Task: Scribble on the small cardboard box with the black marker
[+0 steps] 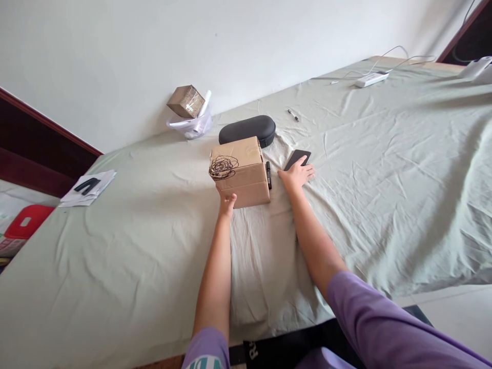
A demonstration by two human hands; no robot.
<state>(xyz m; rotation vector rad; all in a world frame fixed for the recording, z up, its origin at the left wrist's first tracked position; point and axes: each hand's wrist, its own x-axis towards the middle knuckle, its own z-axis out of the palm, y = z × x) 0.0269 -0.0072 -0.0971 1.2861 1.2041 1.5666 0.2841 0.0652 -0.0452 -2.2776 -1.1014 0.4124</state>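
A cardboard box [246,185] stands on the cloth in front of me. My left hand [226,201] grips its near left corner, thumb on the front face and the other fingers hidden along the left side. A loose tangle of thin black cord [223,167] lies on the box's top left. To the right, my right hand [296,175] reaches over a flat dark rectangular object [295,158], possibly a phone, with fingers spread and partly covering it. Against the box's right side is a black marker [268,175]. A black hard case [249,129] lies just behind the box.
Wrinkled green cloth [154,246] covers the surface. Near the wall are a clear plastic basket [198,128] with a small carton [186,101] on it, a pen [293,115] and a white power strip [372,79]. Papers [90,197] with a black stapler-like object [87,185] lie left.
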